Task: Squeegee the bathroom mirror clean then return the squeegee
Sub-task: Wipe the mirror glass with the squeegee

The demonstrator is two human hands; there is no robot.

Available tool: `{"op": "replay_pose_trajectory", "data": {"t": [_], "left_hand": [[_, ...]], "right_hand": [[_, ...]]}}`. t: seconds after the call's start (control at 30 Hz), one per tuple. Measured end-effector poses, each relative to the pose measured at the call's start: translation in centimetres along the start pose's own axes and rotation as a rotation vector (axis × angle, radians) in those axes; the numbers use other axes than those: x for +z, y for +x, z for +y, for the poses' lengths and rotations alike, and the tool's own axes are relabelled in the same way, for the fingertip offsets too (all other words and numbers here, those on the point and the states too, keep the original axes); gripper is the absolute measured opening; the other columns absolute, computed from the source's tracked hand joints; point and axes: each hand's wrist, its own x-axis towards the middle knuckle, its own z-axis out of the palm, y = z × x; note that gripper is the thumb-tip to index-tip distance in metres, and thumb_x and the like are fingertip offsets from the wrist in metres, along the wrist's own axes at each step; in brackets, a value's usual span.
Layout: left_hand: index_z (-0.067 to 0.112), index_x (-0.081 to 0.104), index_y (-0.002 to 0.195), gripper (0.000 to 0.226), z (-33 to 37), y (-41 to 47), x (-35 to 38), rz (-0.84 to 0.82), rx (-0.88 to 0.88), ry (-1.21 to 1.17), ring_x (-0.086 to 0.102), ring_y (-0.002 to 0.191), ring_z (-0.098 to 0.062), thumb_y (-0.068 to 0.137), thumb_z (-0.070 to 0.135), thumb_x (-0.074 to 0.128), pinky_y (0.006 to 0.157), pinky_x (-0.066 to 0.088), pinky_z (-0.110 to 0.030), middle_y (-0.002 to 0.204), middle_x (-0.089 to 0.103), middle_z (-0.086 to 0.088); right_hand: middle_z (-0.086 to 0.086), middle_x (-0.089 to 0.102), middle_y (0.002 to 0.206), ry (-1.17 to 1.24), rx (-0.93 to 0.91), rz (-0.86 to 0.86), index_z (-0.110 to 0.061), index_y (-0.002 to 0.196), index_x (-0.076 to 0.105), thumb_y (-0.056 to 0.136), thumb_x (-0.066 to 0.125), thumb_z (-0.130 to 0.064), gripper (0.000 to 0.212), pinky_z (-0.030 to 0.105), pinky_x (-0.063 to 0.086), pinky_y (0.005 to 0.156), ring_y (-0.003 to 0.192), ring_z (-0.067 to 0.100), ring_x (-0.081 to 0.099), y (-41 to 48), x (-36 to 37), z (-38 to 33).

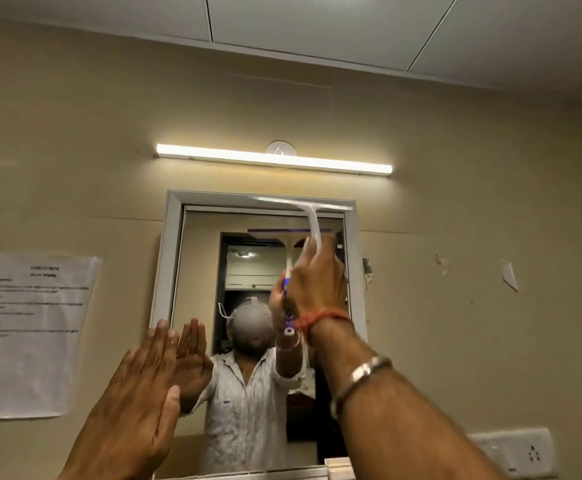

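I see my right hand raised high and wrapped in a fist around the handle of the white plastic squeegee with a purple grip. Its long blade lies level along the top edge of the white-framed rectangular bathroom mirror, at the upper right part of the glass, touching or just off it; I cannot tell which. A red thread band and a silver metal bangle sit on that wrist and forearm.

My left hand is flat, fingers straight and pressed together, held empty at the mirror's lower left edge, palm toward the glass.

A lit tube light runs above the mirror on the beige wall. A printed paper sheet hangs to the left, and a white switch plate sits low on the right.
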Motion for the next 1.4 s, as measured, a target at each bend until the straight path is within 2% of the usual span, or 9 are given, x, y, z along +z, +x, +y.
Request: {"op": "replay_pose_trajectory", "data": {"t": [0.13,0.2,0.27,0.43,0.9,1.1,1.2,1.3,1.4], "left_hand": [[0.008,0.011,0.154,0.074,-0.5,0.1,0.0,0.012,-0.002,0.014,0.008,0.148,-0.018,0.087,0.030,0.032,0.115,0.007,-0.024,0.163,0.005,-0.007],[0.008,0.010,0.154,0.075,-0.8,0.0,0.0,0.009,0.006,0.030,0.010,0.147,-0.019,0.087,0.030,0.033,0.116,0.006,-0.024,0.163,0.005,-0.008],[0.007,0.011,0.154,0.074,-0.8,-0.3,-0.1,0.004,0.008,0.034,0.011,0.147,-0.020,0.087,0.030,0.033,0.116,0.006,-0.025,0.163,0.007,-0.009],[0.005,0.016,0.153,0.072,-0.6,-0.6,-0.2,0.016,0.022,0.026,0.013,0.147,-0.021,0.087,0.029,0.033,0.116,0.007,-0.026,0.162,0.013,-0.011],[0.004,0.019,0.153,0.069,-2.3,-2.0,-0.4,0.010,0.001,0.065,0.009,0.148,-0.017,0.090,0.030,0.032,0.117,0.005,-0.026,0.161,0.017,-0.012],[0.004,0.020,0.152,0.068,-2.3,-2.5,-0.5,-0.006,-0.007,0.054,0.010,0.147,-0.016,0.091,0.030,0.032,0.117,0.006,-0.026,0.161,0.016,-0.011],[0.005,0.018,0.153,0.068,-2.5,-2.7,-0.7,-0.006,-0.016,0.045,0.009,0.147,-0.016,0.091,0.030,0.032,0.117,0.005,-0.025,0.162,0.013,-0.009],[0.005,0.018,0.153,0.068,-2.4,-2.6,-0.8,-0.016,-0.018,0.008,0.010,0.148,-0.017,0.090,0.029,0.032,0.117,0.004,-0.025,0.161,0.016,-0.011],[0.006,0.014,0.154,0.068,-1.5,-2.7,-0.9,-0.016,-0.023,-0.015,0.008,0.148,-0.017,0.092,0.030,0.030,0.117,0.003,-0.024,0.163,0.009,-0.008]], "right_hand": [[0.007,0.060,0.089,0.000,-0.046,0.043,-0.011,0.123,0.046,0.103,0.030,-0.035,0.035,0.030,0.047,0.060,0.075,0.019,0.061,4.7,-0.1,-2.6],[0.011,0.065,0.098,-0.015,-0.019,0.031,-0.011,0.127,0.045,0.103,0.031,-0.034,0.037,0.038,0.054,0.073,0.088,0.027,0.065,5.2,0.2,-2.2],[0.012,0.067,0.101,-0.045,0.007,0.025,-0.012,0.128,0.046,0.102,0.030,-0.035,0.038,0.044,0.055,0.079,0.090,0.030,0.066,4.7,0.6,-1.2],[0.011,0.067,0.098,-0.126,0.011,-0.029,-0.012,0.131,0.042,0.103,0.028,-0.034,0.039,0.036,0.052,0.068,0.085,0.026,0.065,3.0,1.3,1.3],[0.014,0.067,0.096,-0.039,0.039,0.034,-0.010,0.127,0.042,0.102,0.029,-0.035,0.038,0.048,0.058,0.075,0.085,0.030,0.067,4.2,3.5,0.6],[0.014,0.066,0.098,-0.023,0.039,0.039,-0.010,0.128,0.042,0.103,0.030,-0.035,0.037,0.045,0.058,0.074,0.085,0.029,0.067,4.1,3.6,1.0],[0.010,0.065,0.091,-0.019,0.036,0.004,-0.013,0.130,0.041,0.103,0.028,-0.037,0.038,0.038,0.056,0.065,0.079,0.024,0.066,3.0,3.3,1.9],[0.006,0.062,0.084,-0.036,0.052,-0.024,-0.018,0.122,0.041,0.102,0.025,-0.039,0.033,0.035,0.053,0.061,0.074,0.021,0.063,0.6,3.4,3.5],[0.005,0.060,0.084,-0.045,0.072,-0.066,-0.018,0.114,0.042,0.102,0.025,-0.041,0.031,0.040,0.054,0.065,0.073,0.020,0.060,-2.5,3.4,4.8]]}}
